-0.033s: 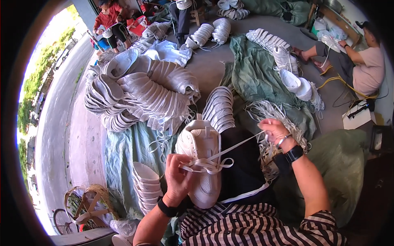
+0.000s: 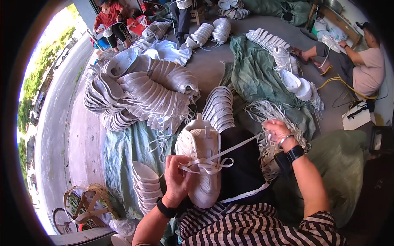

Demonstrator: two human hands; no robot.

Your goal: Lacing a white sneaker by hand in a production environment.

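A pale off-white sneaker (image 2: 204,189) rests on my lap, its toe toward me and its heel loop away. A flat white shoelace (image 2: 243,144) forms loose loops across the front of its lacing. Beside the shoe's left side, my left hand (image 2: 175,180) pinches the lace where the loops gather. My right hand (image 2: 280,133) is closed on the lace's far end, held out to the right, so the strand runs taut and slanting from the shoe. Below that hand lies a heap of loose white laces (image 2: 269,107).
Left of centre, a big pile of nested white shoe uppers (image 2: 152,92) covers a green sheet. Another stack of uppers (image 2: 219,107) stands just beyond the shoe, and a smaller one (image 2: 146,186) by my left forearm. A seated person (image 2: 367,61) works at the right; others sit farther back.
My right hand has shifted slightly to the right, drawing the strand a little longer. The left hand and the sneaker look unmoved.
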